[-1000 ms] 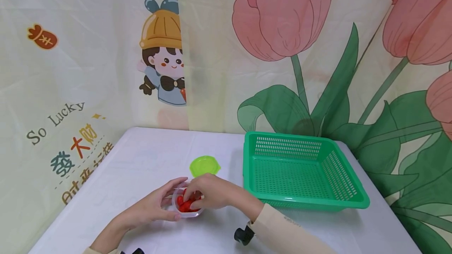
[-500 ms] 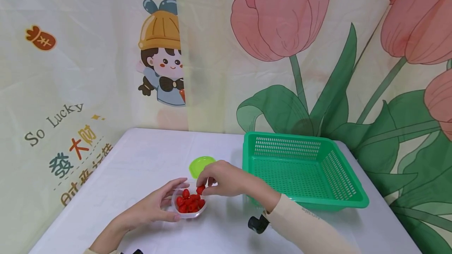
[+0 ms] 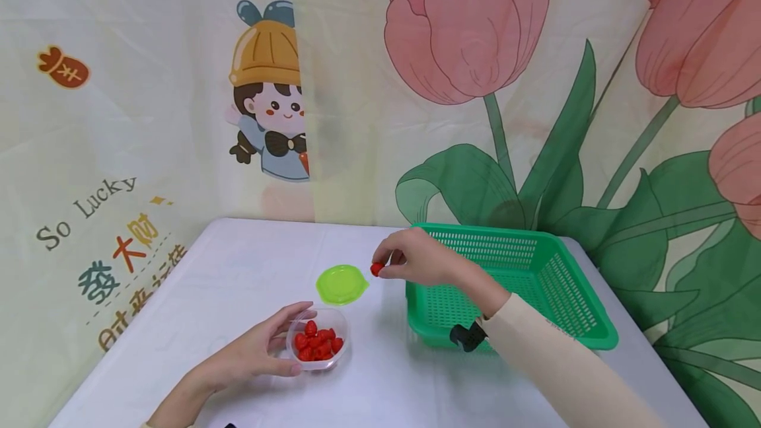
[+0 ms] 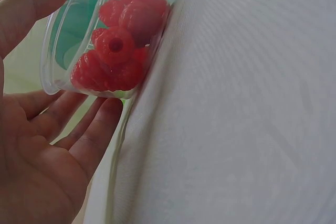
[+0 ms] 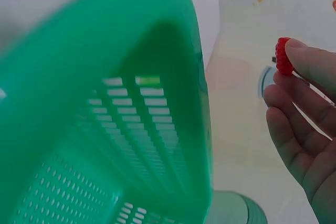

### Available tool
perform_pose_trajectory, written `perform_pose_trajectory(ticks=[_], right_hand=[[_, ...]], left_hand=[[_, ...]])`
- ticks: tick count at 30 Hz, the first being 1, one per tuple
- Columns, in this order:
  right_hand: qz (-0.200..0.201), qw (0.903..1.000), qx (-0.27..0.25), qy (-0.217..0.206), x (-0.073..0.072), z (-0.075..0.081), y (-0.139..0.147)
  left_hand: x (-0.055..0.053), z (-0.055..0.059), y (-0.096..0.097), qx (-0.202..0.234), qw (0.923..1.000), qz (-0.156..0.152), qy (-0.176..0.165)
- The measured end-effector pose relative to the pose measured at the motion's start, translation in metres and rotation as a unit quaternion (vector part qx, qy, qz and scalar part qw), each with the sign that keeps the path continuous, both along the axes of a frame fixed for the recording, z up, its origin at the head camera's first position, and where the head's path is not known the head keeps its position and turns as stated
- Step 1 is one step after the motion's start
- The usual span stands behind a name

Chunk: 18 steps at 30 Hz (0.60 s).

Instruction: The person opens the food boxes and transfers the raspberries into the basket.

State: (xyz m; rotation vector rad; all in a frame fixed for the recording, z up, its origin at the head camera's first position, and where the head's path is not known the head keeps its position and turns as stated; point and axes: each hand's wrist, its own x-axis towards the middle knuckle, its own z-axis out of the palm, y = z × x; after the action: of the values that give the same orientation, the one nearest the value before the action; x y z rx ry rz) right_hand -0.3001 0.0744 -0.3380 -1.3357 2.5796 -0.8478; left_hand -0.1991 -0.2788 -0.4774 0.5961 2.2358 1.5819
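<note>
Right hand (image 3: 421, 259) pinches a raspberry (image 3: 376, 269) — sleeve (image 3: 553, 349) crossing the green basket (image 3: 565, 289), frame right; left hand (image 3: 258, 350) curves fingers round a clear tub (image 3: 328, 320), lower centre, lime lid (image 3: 342, 285) behind.

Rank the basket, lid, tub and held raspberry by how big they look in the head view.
Largest to smallest:
1. Basket
2. Tub
3. Lid
4. Raspberry, partly covered by the right hand
</note>
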Motion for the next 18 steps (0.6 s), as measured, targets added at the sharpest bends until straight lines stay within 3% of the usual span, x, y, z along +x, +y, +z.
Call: perform_pose_trajectory(ticks=[8,18], right_hand=[[-0.048,0.9988,-0.005,-0.003,-0.027,0.001,0.027],[-0.096,0.9954,-0.003,0.005,-0.054,-0.011,0.06]], left_hand=[[0.001,-0.001,-0.002,-0.001,1.0,-0.001,0.004],[0.0,-0.002,-0.003,0.001,0.9999,-0.005,0.013]])
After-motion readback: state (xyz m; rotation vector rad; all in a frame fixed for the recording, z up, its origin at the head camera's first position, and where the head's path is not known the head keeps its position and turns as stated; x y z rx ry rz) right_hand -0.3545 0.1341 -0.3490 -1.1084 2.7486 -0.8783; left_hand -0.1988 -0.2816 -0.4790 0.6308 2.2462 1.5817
